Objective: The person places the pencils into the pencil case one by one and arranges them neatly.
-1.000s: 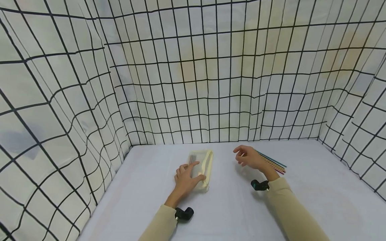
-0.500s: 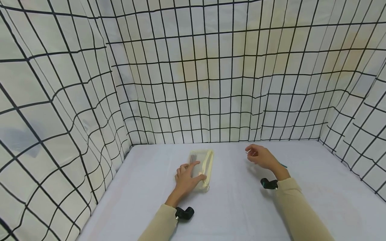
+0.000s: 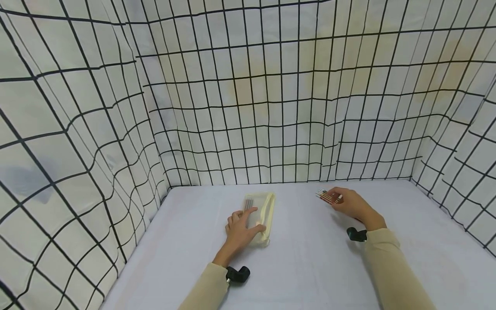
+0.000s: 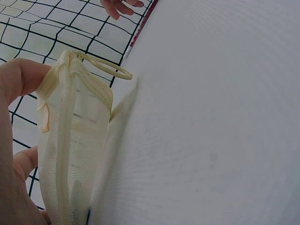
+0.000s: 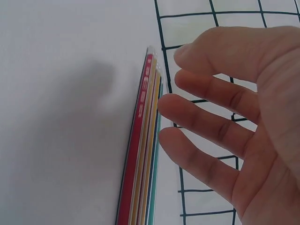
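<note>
My left hand [image 3: 238,232] lies over a translucent cream zip pouch [image 3: 267,206], fingers spread, with the thumb near its zipped side. In the left wrist view the pouch [image 4: 77,140] has ribbed, see-through sides and a cord loop at one end; some fingers are hidden behind it. Grey slim sticks [image 3: 248,203] show at its far end. To the right, my right hand [image 3: 350,206] is over a bundle of slim coloured pencils [image 3: 324,196]. The right wrist view has its relaxed fingers beside the red, yellow and green pencils [image 5: 138,154]; whether fingertips touch them I cannot tell.
A white cloth covers the table [image 3: 294,267]. Black grid netting [image 3: 271,125] over pale sheeting rises at the back and both sides. A black camera sits on each wrist, the right one [image 3: 356,234] close above the cloth.
My right hand has moved rightward along the pencils, so their ends now show left of its fingertips. My left hand and the pouch have stayed in place.
</note>
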The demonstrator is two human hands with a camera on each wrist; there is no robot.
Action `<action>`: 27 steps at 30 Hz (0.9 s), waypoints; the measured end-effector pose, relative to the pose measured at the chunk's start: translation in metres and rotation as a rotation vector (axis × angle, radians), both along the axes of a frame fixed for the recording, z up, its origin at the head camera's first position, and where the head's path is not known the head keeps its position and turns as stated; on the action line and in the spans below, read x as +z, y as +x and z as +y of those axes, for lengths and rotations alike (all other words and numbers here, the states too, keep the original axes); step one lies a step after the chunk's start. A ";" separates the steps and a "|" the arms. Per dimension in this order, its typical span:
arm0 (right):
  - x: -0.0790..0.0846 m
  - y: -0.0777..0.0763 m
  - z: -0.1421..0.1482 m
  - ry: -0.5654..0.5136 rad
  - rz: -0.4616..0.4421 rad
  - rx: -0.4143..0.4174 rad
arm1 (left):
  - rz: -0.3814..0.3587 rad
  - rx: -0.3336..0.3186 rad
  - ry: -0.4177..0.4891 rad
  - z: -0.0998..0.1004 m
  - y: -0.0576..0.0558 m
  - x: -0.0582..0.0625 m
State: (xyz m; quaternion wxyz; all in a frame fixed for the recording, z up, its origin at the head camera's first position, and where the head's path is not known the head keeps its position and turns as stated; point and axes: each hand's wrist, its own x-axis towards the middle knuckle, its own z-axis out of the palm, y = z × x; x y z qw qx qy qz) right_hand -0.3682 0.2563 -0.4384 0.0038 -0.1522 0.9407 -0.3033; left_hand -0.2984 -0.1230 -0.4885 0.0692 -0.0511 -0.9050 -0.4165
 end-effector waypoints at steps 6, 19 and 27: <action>-0.003 -0.003 0.008 0.062 -0.015 -0.015 | 0.008 0.001 -0.004 -0.001 0.000 0.001; -0.006 -0.004 0.014 0.116 -0.037 -0.018 | 0.004 0.002 -0.004 -0.001 -0.001 -0.002; -0.007 -0.001 0.014 0.128 -0.054 -0.033 | 0.008 0.001 -0.010 -0.001 -0.001 -0.001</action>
